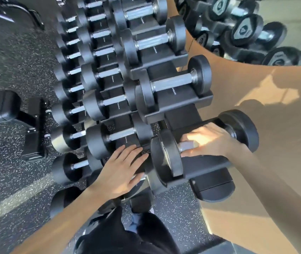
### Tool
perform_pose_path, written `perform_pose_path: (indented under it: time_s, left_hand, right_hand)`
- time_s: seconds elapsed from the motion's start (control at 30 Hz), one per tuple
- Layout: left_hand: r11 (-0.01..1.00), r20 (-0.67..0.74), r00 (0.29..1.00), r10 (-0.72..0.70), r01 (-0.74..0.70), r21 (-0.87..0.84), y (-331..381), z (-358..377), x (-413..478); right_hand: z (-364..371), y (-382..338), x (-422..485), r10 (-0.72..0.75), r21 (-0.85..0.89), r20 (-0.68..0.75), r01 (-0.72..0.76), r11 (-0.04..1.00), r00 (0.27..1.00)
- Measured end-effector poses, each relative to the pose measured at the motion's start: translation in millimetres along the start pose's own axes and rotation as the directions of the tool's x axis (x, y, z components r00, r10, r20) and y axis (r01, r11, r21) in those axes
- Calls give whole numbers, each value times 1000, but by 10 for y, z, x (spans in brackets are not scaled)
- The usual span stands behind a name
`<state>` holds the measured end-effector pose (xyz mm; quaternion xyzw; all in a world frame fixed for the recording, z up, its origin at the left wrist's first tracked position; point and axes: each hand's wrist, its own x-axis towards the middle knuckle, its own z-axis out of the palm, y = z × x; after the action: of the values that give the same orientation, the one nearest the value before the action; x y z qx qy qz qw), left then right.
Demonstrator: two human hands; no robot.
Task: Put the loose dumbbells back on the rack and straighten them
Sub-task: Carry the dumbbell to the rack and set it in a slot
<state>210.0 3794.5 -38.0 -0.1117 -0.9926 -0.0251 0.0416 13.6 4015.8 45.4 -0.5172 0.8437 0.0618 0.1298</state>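
Observation:
A black tiered rack (179, 105) runs away from me, holding several black round-headed dumbbells with chrome handles in three rows. My right hand (206, 142) is wrapped around the handle of the nearest top-row dumbbell (166, 153), which sits in the rack's end cradle. My left hand (125, 167) lies flat with fingers spread on the rack edge and the head of a middle-row dumbbell just left of it. That dumbbell is mostly hidden under my hand.
A bench's black padded end and frame (32, 129) stand on the speckled rubber floor (12, 70) at left. A tan wall (274, 143) is close on the right, with a mirror (246, 28) above reflecting dumbbells. My legs and shoe (133, 224) are at the bottom.

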Motion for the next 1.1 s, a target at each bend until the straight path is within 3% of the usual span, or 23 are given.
perform_pose_path:
  time_s: [0.1, 0.17, 0.27, 0.37, 0.53, 0.67, 0.77, 1.0, 1.1]
  left_hand:
    - [997, 7, 997, 72, -72, 3, -82, -24, 26]
    - [993, 2, 993, 122, -122, 7, -170, -47, 37]
    - [981, -7, 981, 192, -192, -10, -329, -87, 38]
    - [961, -14, 962, 274, -274, -26, -490, -140, 7]
    - [880, -46, 885, 464, -466, -89, -782, -241, -116]
    - [810, -78, 812, 578, -583, -62, -1009, -391, -243]
    - [771, -112, 769, 630, -636, -29, -1135, -520, -322]
    - [757, -180, 754, 632, -650, -66, -1306, -717, -822]
    - [753, -158, 752, 640, -655, -68, -1435, -663, -1157]
  right_hand:
    - [134, -86, -141, 30, -49, -231, -42, 998, 973]
    - [274, -226, -293, 145, -10, -346, -158, 987, 927]
    - [458, -634, -484, 410, 108, -499, -414, 904, 764]
    - [607, -1201, -572, 649, 218, -487, -638, 738, 585]
    - [788, -2275, -572, 881, 357, -326, -819, 450, 343]
    - [686, -2999, -603, 940, 347, -219, -879, 327, 263]
    - [553, -3425, -641, 954, 325, -224, -908, 265, 198]
    - [475, -4219, -515, 938, 333, -327, -915, 228, 114]
    - [627, -4606, -374, 950, 374, -292, -902, 217, 108]
